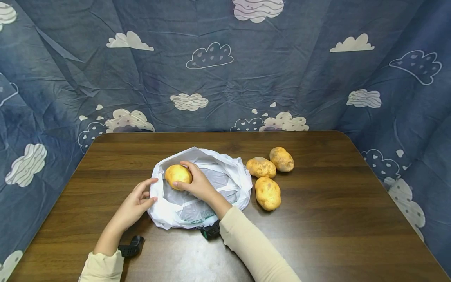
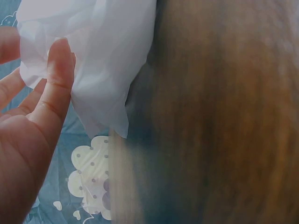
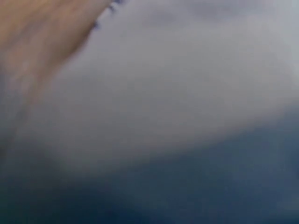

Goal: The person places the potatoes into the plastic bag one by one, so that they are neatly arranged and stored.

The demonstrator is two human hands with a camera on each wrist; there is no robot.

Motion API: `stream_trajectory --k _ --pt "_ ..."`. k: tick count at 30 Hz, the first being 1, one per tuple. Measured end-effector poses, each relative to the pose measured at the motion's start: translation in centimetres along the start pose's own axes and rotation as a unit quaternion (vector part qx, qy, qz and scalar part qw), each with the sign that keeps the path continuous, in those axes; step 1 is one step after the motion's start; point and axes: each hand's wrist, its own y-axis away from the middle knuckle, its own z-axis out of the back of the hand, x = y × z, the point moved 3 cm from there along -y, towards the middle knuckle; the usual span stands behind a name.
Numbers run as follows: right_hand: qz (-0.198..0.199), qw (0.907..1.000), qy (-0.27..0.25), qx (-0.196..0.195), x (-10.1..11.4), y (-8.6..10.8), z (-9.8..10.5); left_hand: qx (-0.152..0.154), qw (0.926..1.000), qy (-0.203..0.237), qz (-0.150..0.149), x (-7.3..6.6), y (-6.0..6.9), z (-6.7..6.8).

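A white plastic bag [image 1: 243,188] lies with its mouth spread wide on the wooden table. Over its left inner side, my right hand [image 1: 201,186] grips a yellow potato [image 1: 177,176] between thumb and fingers. At the bag's left rim, my left hand [image 1: 135,203] pinches the plastic. In the left wrist view the thumb of the left hand [image 2: 28,140] lies against the near face of the white bag [image 2: 107,60], with other fingers partly behind it. The right wrist view is blurred: part of the right hand [image 3: 42,42] shows beside pale plastic, and the potato is not visible.
Right of the bag lie three more potatoes: one close to its rim [image 1: 261,167], one farther back [image 1: 282,159] and one nearer the front [image 1: 268,194]. The brown table [image 1: 334,219] ends at a blue cloud-patterned curtain [image 1: 282,78]. Both wrists carry black camera mounts [image 1: 132,247].
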Motion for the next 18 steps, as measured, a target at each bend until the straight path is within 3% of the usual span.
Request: stream_trajectory --k 4,9,18 --pt "0.003 0.9999 -0.014 -0.002 0.4 0.1 0.2 0.000 1.0000 -0.002 0.001 -0.1 0.0 0.0" --pt "0.006 0.9988 -0.049 0.002 2.9 1.0 1.3 0.002 0.9999 -0.003 0.009 -0.1 0.0 0.0" --pt "0.033 0.9989 -0.028 -0.016 1.3 1.0 1.8 0.000 1.0000 -0.007 0.006 0.0 0.0 0.0"
